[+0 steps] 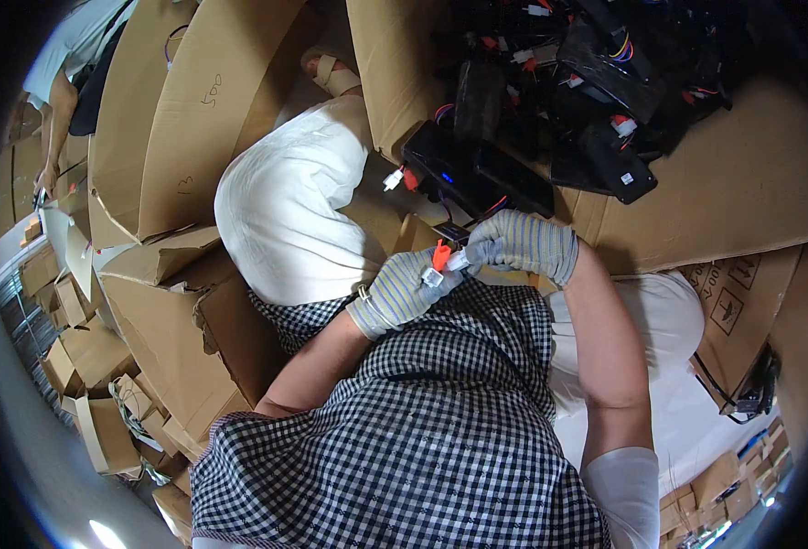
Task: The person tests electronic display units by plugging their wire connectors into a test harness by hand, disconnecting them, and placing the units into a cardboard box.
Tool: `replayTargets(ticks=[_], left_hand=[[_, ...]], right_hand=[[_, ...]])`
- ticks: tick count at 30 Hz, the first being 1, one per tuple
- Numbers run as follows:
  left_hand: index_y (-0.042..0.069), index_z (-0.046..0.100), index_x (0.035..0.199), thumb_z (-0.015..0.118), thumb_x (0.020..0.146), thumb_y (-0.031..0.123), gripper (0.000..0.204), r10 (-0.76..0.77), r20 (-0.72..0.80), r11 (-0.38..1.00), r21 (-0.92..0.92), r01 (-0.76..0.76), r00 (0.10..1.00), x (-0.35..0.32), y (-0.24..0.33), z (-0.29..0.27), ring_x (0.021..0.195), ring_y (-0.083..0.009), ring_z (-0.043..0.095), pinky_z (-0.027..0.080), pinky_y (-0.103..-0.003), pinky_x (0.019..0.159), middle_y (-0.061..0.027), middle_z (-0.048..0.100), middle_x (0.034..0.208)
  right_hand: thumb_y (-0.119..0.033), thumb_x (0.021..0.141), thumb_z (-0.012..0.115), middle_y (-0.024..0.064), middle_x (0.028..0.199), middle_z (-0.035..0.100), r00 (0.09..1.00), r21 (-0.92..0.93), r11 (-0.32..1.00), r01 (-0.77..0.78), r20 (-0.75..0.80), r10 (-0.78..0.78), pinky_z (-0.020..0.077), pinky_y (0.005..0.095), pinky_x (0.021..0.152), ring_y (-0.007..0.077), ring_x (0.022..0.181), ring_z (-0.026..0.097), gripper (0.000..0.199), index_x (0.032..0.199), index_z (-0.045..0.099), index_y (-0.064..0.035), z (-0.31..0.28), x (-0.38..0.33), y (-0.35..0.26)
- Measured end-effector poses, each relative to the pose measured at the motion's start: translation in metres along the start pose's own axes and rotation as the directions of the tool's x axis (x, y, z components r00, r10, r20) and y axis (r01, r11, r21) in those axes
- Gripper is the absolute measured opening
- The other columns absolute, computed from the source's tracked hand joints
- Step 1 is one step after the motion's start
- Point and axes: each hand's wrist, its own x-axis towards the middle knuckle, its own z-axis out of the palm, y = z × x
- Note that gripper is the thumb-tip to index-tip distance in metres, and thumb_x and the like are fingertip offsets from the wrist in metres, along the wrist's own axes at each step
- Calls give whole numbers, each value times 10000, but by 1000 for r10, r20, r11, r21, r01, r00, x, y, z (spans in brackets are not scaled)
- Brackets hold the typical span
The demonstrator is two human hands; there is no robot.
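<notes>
- The left hand (402, 291), wearing a striped knit glove, is coming up from the lower left with the forearm bent across a checked garment, fingers curled and pinching a small white plug (432, 276).
- The right hand (520, 245), gloved the same way, is reaching in from the right with the wrist bent inward, fingers closing tightly on the white and orange connector (444, 257).
- The two connector pieces are sitting between the hands, right in front of the person's chest, touching or nearly touching; whether they are fully joined is too small to tell.
- The connector's long axis is running diagonally, from lower left to upper right, with the orange end pointing up toward a black box (477, 174).
- A thin wire is leading from the right hand up to that black box, which is resting on cardboard (751, 192).
- More black units with coloured wires (605, 82) are lying piled farther away.
- Another person's arm (53, 128) is showing at the far upper left.
</notes>
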Motion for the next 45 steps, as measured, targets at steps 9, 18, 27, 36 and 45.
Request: replayTargets(ticks=[9,18,27,36,45], left_hand=[[42,564,916,544,846,262,232,-125,73,989,-76,131,989,7,7,-7,642,-316,561,428,-397,573,-134,575,717],[39,633,983,622,816,160,207,-137,136,900,-397,181,981,1,3,-6,718,-158,610,471,-283,671,-72,654,829],[83,610,1003,553,866,183,179,214,79,976,-65,-209,974,7,2,0,686,-255,615,487,-328,610,-89,636,805],[116,643,972,526,881,167,157,-149,51,932,-326,158,988,14,3,-2,497,-110,512,377,-256,455,-14,522,547],[65,635,1050,570,853,129,217,-212,-73,793,-595,128,974,22,-16,13,561,-63,541,433,-215,516,-14,630,763]], right_hand=[[-222,808,639,0,638,595,992,96,993,-69,-101,79,398,231,532,70,567,498,183,784,669,-43,-2,-2,-19],[-365,832,574,26,640,574,457,-4,988,-156,-887,68,405,287,518,130,509,487,316,787,648,-61,-91,46,23],[-380,824,568,150,929,650,519,-189,881,-434,-851,73,452,331,771,268,847,601,349,919,647,-54,-111,68,54],[-278,847,537,179,779,591,284,-506,779,-370,-860,-424,435,463,635,383,752,557,236,753,565,-64,5,-6,-9],[-295,854,604,13,797,597,614,607,336,721,-783,96,385,156,392,29,471,479,288,1004,603,-50,15,-19,1]])
